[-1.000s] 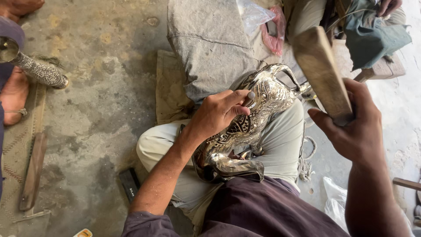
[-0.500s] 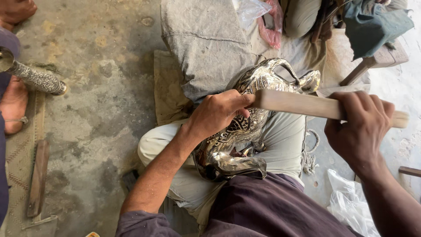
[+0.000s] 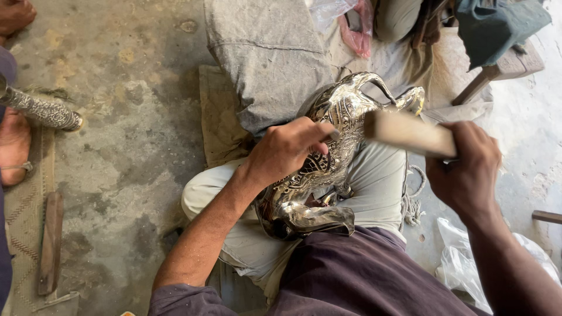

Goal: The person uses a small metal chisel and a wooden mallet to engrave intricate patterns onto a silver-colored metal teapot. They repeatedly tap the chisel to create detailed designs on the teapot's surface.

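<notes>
An engraved silver metal jug (image 3: 345, 108) lies across my lap, its spout and handle pointing away from me. My left hand (image 3: 287, 151) rests on the jug's body and pinches a small metal punch (image 3: 332, 135) against the surface. My right hand (image 3: 466, 169) grips a flat wooden beater (image 3: 408, 133). The beater is level and motion-blurred, its far end just right of the punch.
A grey stuffed cushion (image 3: 263, 58) lies beyond the jug on a mat. At the left edge are another person's foot (image 3: 13, 146), an engraved metal tube (image 3: 41, 111) and a wooden-handled tool (image 3: 50, 243). A wooden stool (image 3: 497, 73) and plastic bags (image 3: 462, 260) sit at the right.
My right hand swung the wooden beater down from a raised position to level with the punch. The left hand and the jug stayed in place.
</notes>
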